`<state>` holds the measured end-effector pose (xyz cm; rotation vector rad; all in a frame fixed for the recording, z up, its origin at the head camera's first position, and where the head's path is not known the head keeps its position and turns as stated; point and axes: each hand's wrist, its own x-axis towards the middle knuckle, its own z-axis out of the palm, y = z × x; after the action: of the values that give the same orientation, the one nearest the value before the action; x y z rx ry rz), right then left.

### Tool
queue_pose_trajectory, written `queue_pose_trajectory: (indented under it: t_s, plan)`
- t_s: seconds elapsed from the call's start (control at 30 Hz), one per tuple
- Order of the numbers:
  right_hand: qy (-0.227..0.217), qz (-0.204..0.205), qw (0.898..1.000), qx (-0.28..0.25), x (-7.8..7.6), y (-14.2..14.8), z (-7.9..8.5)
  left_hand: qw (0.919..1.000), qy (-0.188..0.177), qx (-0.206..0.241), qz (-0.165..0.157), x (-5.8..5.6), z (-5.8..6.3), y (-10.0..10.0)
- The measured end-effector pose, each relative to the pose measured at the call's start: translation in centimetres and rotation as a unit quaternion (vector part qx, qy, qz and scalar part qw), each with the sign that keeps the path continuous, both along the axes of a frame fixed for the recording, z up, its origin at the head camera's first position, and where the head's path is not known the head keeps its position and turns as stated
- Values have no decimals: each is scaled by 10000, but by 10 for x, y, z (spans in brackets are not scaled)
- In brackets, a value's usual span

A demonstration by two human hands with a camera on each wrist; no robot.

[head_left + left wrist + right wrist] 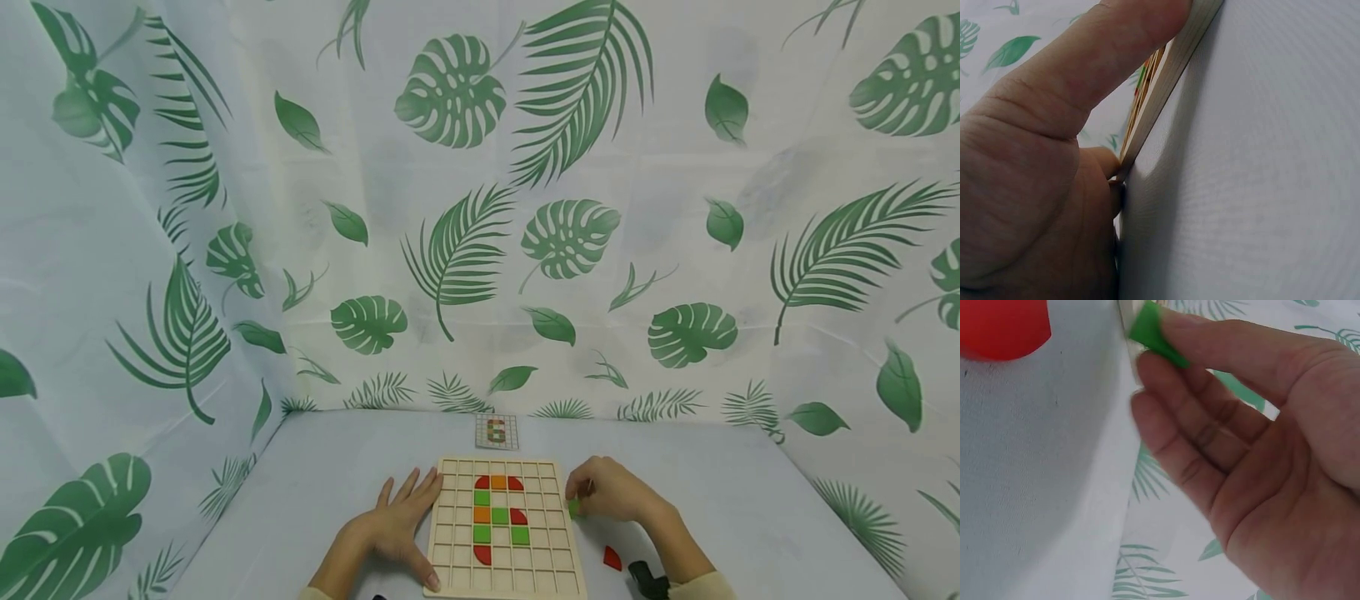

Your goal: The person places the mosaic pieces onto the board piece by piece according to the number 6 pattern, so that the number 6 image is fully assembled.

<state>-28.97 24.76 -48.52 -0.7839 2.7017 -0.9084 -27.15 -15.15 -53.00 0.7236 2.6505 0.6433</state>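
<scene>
A wooden grid board point(457, 575) lies flat on the table, with red, orange and green tiles set in some of its squares. My left hand point(397, 521) rests along the board's left side, fingers spread, thumb at the near corner; in the left wrist view the thumb point(1085, 69) touches the board's edge point(1166, 81). By the board's right edge, my right hand point(611, 490) pinches a green square tile point(1150, 331) between thumb and fingers. A loose red quarter-round tile point(612, 557) lies on the table below that hand.
A small card point(497, 432) with a coloured grid pattern lies behind the board. White cloth with green leaves hangs behind and at the sides of the table point(720, 475). A black wrist strap point(648, 580) shows at my right wrist.
</scene>
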Motion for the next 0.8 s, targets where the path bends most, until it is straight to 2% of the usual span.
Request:
queue_pose_trajectory:
  t_s: [0.13,0.37,0.63,0.8]
  plan:
    - [44,-84,9995,-285,-2,-2,2,10000,-8,8,-18,0,1,0]
    - [-198,324,9957,-847,1,-11,5,10000,62,-28,-49,0,1,0]
    - [-531,488,9923,-1009,7,-30,8,9999,74,-37,-62,1,1,0]
    - [-556,718,9898,-1095,11,-38,7,10000,41,-8,-76,1,1,0]
